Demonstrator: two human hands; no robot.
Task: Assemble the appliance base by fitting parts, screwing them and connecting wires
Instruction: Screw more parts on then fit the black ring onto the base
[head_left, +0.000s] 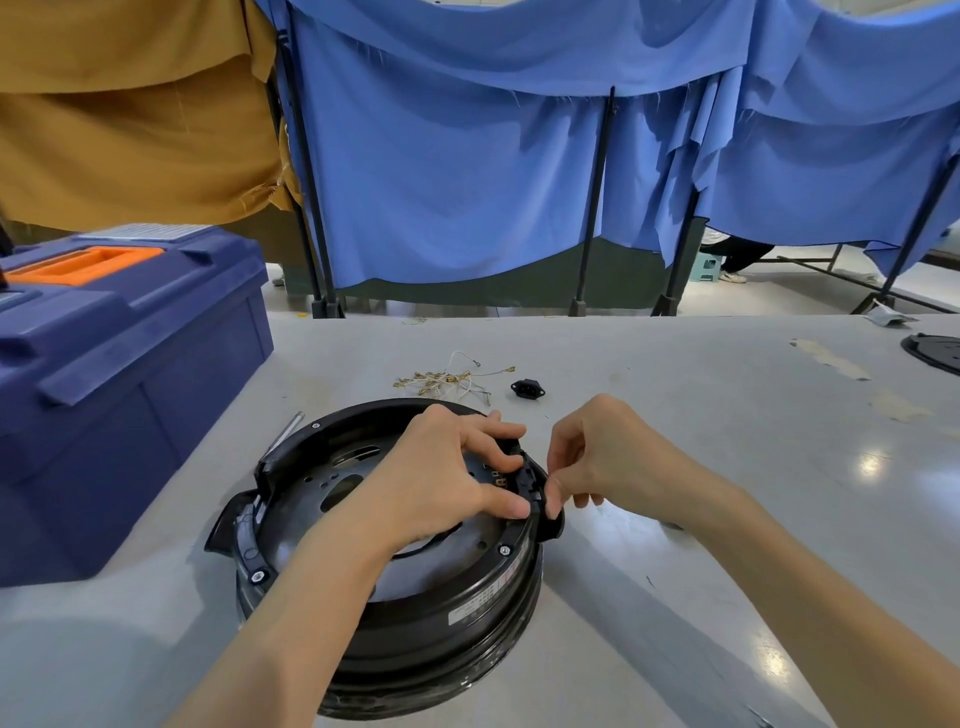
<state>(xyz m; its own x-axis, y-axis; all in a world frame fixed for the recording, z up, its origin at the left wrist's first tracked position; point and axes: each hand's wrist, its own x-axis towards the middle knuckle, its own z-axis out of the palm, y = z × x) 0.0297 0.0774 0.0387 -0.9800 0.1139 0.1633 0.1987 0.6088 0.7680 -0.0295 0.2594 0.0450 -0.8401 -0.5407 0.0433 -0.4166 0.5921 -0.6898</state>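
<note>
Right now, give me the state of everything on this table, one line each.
Appliance base, lying on the table, inside exposed.
Rim part, held at the base's edge.
Left hand, grips rim part.
Right hand, pinches rim part.
Toolbox, lid closed.
Wires, loose, unconnected.
Socket, loose, not fitted.

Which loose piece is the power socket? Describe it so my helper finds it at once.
Start at the round black appliance base on the grey table. Just beyond its far rim lies a tangle of white wires with brass terminals; the power socket sits to their right, a small solid black block.
</note>
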